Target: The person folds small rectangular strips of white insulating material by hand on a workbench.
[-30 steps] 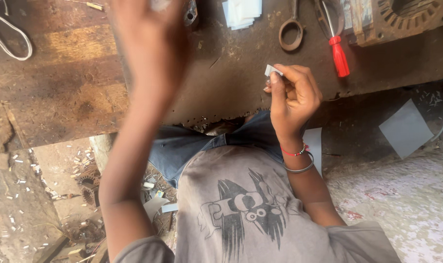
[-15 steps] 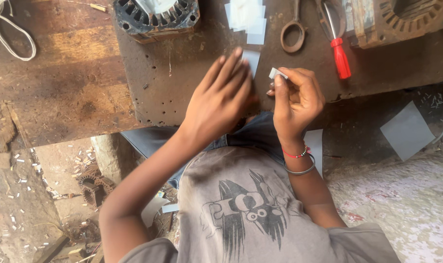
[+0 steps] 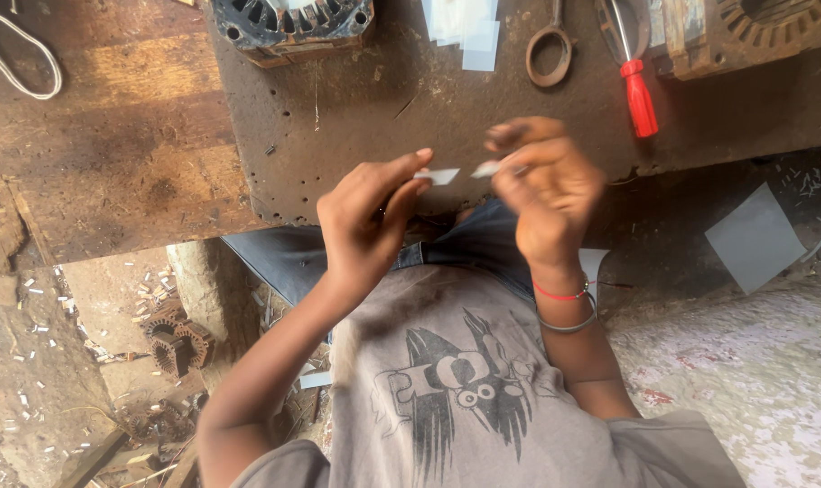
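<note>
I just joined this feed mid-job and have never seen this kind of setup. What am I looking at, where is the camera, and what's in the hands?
There is no machine: a person works bare-handed, and the one camera sits on their head, looking down past their grey shirt. The left hand pinches a small white strip; the right hand pinches another pale strip, blurred. On the dark metal bench plate lie a motor stator, a stack of pale paper pieces, a red-handled screwdriver, scissors and a second stator.
</note>
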